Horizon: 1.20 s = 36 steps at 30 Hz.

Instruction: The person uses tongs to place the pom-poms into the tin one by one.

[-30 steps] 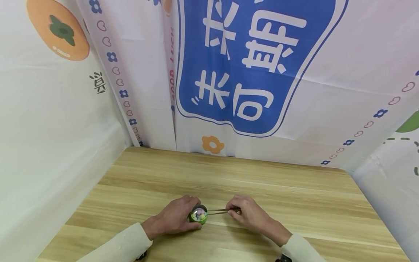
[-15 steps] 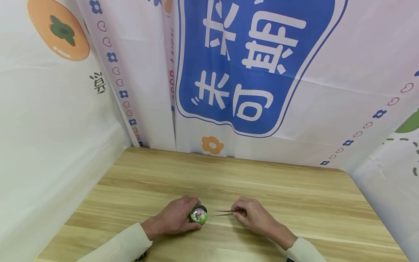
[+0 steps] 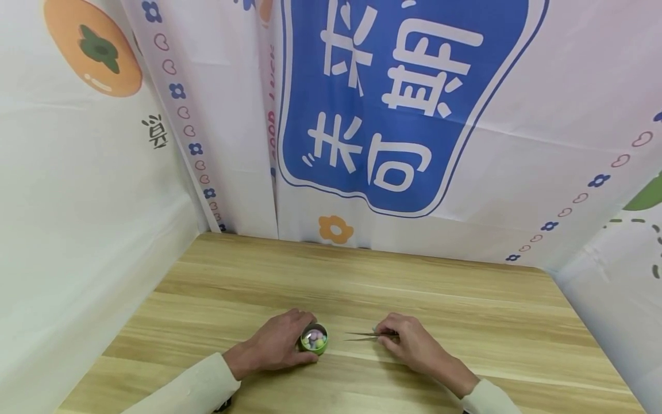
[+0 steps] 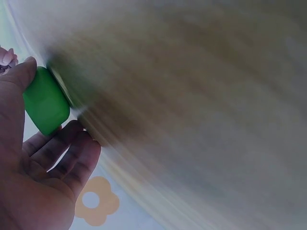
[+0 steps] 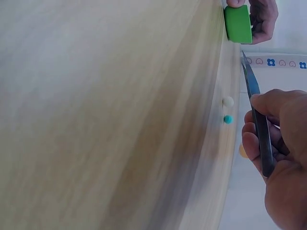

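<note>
The right hand (image 3: 411, 345) pinches a pair of tweezers (image 5: 261, 129) between thumb and fingers, well to the right of a small green cup (image 5: 238, 24). The two tweezer arms stand slightly apart; their points aim at the cup yet stop short of it, and nothing shows between the tips. The left hand (image 3: 279, 342) grasps the cup from its left side, thumb along the near wall and fingers around the far one. The cup stands upright on the wood-grain counter (image 3: 258, 276) and contains pastel balls (image 3: 315, 339), among them pink, yellow and whitish ones.

To the right of the cup, a white ball (image 5: 228, 101) and a teal ball (image 5: 228, 119) lie loose on the counter, just beside each other, the white one a little nearer the cup. From the head view the right hand mostly hides this pair. Farther out, beyond the cup, hangs a printed cloth backdrop (image 3: 233, 115) with an orange flower (image 3: 336, 229).

The step in hand seems to be moving balls with the tweezers, between one pick and the next. The next move probably calls for lining up the tips with a single ball and squeezing gently, since a small round thing could slip away, while the left hand steadies the cup.
</note>
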Tool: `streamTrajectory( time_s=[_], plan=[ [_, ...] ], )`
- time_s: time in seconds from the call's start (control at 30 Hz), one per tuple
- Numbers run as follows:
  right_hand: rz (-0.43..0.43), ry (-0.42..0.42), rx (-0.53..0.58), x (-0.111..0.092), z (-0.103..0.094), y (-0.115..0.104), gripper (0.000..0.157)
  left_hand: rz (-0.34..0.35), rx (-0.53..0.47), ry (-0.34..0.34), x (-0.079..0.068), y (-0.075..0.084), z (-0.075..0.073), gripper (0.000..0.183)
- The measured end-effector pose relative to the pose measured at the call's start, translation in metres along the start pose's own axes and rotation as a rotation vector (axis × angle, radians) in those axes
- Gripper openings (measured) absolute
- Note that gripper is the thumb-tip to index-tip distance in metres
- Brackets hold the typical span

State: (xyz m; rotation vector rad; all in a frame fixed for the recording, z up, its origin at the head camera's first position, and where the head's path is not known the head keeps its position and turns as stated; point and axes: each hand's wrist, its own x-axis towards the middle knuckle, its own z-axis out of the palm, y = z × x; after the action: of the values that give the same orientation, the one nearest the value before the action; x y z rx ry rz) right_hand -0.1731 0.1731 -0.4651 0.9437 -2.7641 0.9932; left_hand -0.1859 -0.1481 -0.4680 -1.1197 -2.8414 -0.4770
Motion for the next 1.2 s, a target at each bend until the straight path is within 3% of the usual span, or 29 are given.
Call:
streamTrajectory(
  time_s=[1.2],
  plan=[
    [0.130, 0.055, -0.075, -0.019, -0.017, 0.021, 0.010, 0.008, -0.003, -0.004, 0.001, 0.001, 0.000, 0.054]
  ],
)
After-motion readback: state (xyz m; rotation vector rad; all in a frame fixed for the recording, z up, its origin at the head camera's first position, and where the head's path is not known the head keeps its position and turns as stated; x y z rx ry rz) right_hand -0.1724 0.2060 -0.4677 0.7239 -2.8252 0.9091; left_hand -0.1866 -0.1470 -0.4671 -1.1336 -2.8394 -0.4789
